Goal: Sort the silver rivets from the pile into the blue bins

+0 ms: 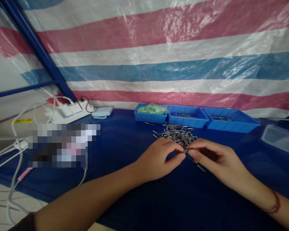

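A heap of thin metal rods point(180, 133) lies on the dark blue tabletop point(159, 199), just beyond my hands. My left hand point(159, 157) and my right hand point(216, 157) meet at the near edge of the heap, thumb and forefinger of each pinched together. Between their fingertips is a small metal piece point(185, 151), mostly covered, so its shape is hard to make out. A few loose rods point(197, 164) lie under and beside my right fingertips.
Behind the heap stand three blue bins: one with green packets point(153, 109), a middle one point(188, 121) and a right one point(233, 125) holding rods. A clear plastic box point(280, 139) is at right. A power strip point(72, 110), cables and a light blue device point(102, 112) are at left.
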### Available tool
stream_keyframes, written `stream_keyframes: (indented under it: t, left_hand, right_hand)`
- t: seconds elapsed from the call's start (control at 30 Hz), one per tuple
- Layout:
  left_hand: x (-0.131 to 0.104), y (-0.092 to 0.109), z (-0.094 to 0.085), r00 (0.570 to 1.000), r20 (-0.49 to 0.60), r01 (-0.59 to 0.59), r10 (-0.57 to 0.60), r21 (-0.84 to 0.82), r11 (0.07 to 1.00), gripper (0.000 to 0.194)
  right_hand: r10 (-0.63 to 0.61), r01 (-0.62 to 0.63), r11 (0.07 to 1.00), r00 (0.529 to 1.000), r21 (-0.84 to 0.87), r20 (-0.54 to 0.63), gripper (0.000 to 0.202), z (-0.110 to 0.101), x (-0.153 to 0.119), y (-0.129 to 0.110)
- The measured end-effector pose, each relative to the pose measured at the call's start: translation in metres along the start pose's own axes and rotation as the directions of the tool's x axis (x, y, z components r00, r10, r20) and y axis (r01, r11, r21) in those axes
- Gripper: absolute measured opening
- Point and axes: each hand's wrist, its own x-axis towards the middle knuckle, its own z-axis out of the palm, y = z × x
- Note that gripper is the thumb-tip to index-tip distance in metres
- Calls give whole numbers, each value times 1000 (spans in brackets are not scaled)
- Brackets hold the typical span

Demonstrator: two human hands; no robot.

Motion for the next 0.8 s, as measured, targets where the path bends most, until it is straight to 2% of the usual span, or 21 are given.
stream_keyframes:
  t: [0.8]
  left_hand:
    - [1,1,0,1000,-4,15,-14,20,1000,12]
  right_hand:
    - [-9,9,1000,1000,2,23,15,1,0,-2]
